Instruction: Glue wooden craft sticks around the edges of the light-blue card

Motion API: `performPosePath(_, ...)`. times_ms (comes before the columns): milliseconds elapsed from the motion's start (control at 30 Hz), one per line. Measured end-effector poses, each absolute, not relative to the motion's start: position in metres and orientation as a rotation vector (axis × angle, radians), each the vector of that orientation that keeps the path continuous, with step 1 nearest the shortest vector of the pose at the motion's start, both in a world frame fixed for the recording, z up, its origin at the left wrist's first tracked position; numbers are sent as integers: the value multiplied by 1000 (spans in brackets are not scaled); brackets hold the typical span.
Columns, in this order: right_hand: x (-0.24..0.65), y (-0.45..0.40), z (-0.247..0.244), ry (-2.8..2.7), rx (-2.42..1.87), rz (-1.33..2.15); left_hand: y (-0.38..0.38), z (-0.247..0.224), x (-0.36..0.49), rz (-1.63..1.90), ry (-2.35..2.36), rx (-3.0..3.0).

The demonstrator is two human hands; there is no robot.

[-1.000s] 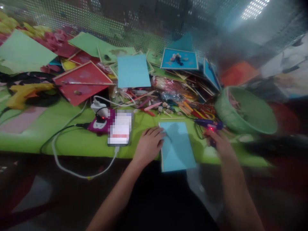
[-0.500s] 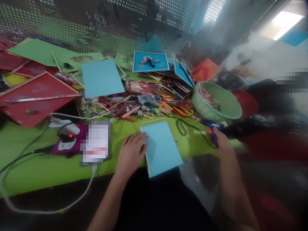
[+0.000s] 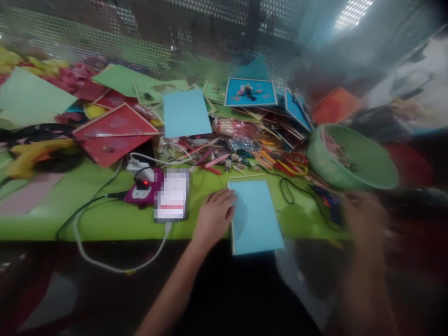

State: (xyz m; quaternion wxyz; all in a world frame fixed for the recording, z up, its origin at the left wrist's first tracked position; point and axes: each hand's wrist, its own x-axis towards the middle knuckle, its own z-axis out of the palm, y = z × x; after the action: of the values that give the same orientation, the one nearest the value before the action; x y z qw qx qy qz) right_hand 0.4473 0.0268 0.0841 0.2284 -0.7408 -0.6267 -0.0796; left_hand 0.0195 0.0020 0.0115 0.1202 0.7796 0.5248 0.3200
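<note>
My left hand lies uncurled on the board; right hand, grip too blurred to tell, bowl crowding it.

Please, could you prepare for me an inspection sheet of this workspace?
Surface: green-covered table.
Job's things: light-blue board overhangs the front edge; purple glue gun to its right.
Clutter: framed boards, stones and a green bowl behind.
Hands: left hand on the board's left edge; right hand blurred beside the glue gun, grip unclear.
Cables: white cable at the phone; black cable looped near the glue gun.
Surroundings: perforated panel behind the table.
</note>
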Motion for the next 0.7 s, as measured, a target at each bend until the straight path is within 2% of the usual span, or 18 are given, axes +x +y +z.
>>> performPosePath(33,431,34,88,-1753,-2009,-288,2,11,20,948,1541,2267)
performPosePath(200,323,87,89,-2302,-1440,72,1,13,21,957,1590,2232)
performPosePath(300,276,118,78,-2462,-1271,152,0,13,21,930,1602,2232)
performPosePath(500,241,148,67,-2838,-1229,-40,0,14,21,904,1587,2240)
performPosePath(700,234,153,64,-2980,-1189,-313,0,15,21,890,1593,2224)
